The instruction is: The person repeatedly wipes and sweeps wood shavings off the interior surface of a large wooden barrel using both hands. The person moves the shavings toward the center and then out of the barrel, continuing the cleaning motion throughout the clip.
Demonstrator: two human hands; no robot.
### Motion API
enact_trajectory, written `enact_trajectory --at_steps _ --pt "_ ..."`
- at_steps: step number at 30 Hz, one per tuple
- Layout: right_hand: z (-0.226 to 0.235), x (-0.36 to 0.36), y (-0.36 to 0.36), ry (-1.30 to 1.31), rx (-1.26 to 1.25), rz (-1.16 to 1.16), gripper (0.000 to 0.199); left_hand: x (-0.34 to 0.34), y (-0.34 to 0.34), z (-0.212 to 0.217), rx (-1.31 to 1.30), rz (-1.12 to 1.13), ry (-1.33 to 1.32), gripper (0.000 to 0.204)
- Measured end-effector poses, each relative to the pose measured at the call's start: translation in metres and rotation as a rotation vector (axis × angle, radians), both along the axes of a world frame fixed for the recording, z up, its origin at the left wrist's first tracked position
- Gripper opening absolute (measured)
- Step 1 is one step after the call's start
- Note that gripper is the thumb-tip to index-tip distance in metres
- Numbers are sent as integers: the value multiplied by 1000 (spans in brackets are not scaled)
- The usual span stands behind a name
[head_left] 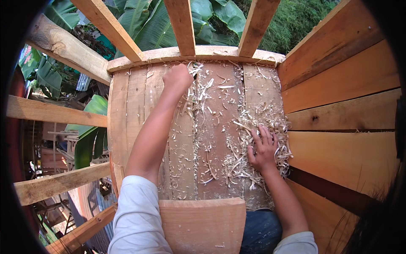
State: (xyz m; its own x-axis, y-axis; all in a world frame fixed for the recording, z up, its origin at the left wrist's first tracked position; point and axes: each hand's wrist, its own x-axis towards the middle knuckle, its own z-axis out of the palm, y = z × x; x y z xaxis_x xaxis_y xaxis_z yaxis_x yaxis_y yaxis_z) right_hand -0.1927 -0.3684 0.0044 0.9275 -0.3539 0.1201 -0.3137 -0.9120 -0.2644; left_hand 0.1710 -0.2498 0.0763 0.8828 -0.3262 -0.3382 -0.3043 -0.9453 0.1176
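My left hand (178, 78) is stretched out to the far end of the plank floor (139, 106), close to the low edge board. Its fingers are curled into a fist; what they hold, if anything, is hidden, though curled shavings (198, 67) show right beside it. On the right, my right hand (264, 150) lies with its fingers spread over a heap of pale wood shavings (270, 114) by the plank wall. Smaller curls and chips are strewn across the middle planks. Nearest my body, a smooth wooden board (203, 224) stands in front of my leg.
A plank wall (342, 148) rises along the right. Upright posts (179, 25) stand beyond the far edge board (211, 52), and rails (59, 112) run along the open left side. Large green leaves (148, 27) and corrugated sheets lie outside, lower down.
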Motion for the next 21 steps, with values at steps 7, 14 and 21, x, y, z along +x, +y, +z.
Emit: enact_trajectory --at_steps 7,14,21 --pt "3 2 3 2 2 2 59 7 5 15 2 -16 -88 25" --pt "2 3 2 -17 1 1 59 -13 19 25 220 -245 -291 19" --pt "3 2 2 -16 1 -16 59 -18 -7 13 207 -297 -355 19"
